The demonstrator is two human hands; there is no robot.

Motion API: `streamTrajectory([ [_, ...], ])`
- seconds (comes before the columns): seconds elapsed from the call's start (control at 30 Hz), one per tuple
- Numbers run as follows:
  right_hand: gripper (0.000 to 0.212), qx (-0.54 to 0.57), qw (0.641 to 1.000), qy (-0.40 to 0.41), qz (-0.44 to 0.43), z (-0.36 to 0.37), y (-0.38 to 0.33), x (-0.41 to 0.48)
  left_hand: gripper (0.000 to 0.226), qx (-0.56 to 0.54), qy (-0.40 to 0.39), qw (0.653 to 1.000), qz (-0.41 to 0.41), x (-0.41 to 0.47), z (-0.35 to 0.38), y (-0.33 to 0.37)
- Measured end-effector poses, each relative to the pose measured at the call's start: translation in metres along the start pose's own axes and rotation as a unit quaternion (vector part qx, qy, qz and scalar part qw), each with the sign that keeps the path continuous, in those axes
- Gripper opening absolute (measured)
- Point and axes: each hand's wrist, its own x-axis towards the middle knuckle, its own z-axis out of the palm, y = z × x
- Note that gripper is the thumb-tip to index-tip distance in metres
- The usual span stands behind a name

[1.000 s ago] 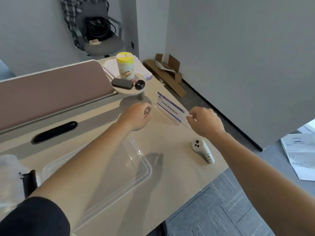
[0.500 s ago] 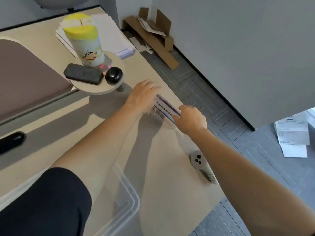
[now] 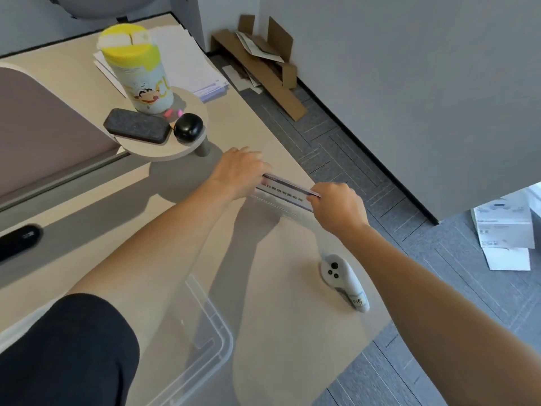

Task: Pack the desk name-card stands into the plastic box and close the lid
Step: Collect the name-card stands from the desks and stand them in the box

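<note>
Clear plastic box [image 3: 205, 341] nearest on the beige desk [image 3: 278, 317], white controller [image 3: 342, 276] beside it, farther out left hand [image 3: 237, 171] and right hand [image 3: 336, 209] each clamped on an end of the name-card stand [image 3: 285, 191], yellow-lidded canister [image 3: 137, 68] beyond.

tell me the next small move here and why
Probably lift the stand and carry it back toward the box. The left hand and right hand each grip one end of it near the desk's far edge, and the clear box sits open, nearer the person.
</note>
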Motion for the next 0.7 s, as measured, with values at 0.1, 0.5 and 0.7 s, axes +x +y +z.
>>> streamTrajectory([
  [0.1,0.029,0.05,0.998,0.026,-0.008,-0.018,0.016,-0.021,0.023,0.003,0.028,0.999,0.019,-0.02,-0.018,0.02],
  [0.5,0.022,0.309,0.94,0.063,-0.129,-0.093,0.019,-0.143,0.015,-0.105,0.055,0.991,-0.058,-0.2,-0.115,0.135],
  [0.7,0.039,0.434,0.89,-0.028,-0.14,-0.113,-0.041,-0.195,0.015,-0.099,0.149,0.967,-0.18,-0.306,-0.151,0.172],
])
